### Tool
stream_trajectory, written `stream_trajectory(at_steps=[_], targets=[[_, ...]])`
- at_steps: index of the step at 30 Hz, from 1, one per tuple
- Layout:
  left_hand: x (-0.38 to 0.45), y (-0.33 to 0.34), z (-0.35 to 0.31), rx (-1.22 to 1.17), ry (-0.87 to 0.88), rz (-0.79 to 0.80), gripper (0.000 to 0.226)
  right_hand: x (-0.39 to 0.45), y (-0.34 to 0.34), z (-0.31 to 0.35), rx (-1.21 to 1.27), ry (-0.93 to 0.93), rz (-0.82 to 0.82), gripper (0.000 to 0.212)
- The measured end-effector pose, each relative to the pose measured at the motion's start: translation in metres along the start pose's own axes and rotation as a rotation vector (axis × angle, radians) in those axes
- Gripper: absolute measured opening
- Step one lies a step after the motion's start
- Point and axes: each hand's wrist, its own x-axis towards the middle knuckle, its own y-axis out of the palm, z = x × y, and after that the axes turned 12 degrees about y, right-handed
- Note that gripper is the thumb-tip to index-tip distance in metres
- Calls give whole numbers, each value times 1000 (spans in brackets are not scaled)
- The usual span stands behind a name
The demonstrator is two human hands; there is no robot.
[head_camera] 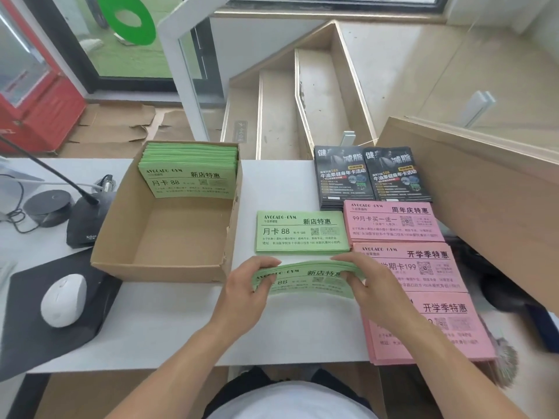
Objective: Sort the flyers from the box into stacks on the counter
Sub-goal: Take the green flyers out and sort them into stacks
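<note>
Held bundle: thin green paper flyers, bowed above white counter, near brown cardboard box.
Hands: left hand and right hand pinch its 2 ends.
Handling: light, floppy, likely slippery; grip short edges.

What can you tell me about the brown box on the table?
The cardboard box is brown, open on top, and sits upright on the white counter. Green flyers lean on edge against its far wall; the rest of its floor is bare. One near corner looks torn. Neither hand touches it.

Green flyers between both hands
</note>
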Motion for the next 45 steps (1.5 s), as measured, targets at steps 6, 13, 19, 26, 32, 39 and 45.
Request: stream_trajectory(at_steps=[6,13,19,26,32,39,45], targets=[[-2,12,5,-27,-158,-100,45,3,9,-8,51,73,22,33],[69,22,-5,102,-131,-194,53,63,-9,28,147,159,-79,34],[120,27,18,133,-305,-153,66,112,-14,48,-50,159,-128,43],[131,35,29,227,-375,-121,61,130,2,43,-304,138,-200,36],[123,38,35,243,-345,-110,67,128,9,36,-353,73,-292,38],[111,42,34,194,-413,-147,75,119,7,52,-479,-87,-28,56],[110,43,30,128,-455,-114,68,117,20,45,-651,-33,98,64]])
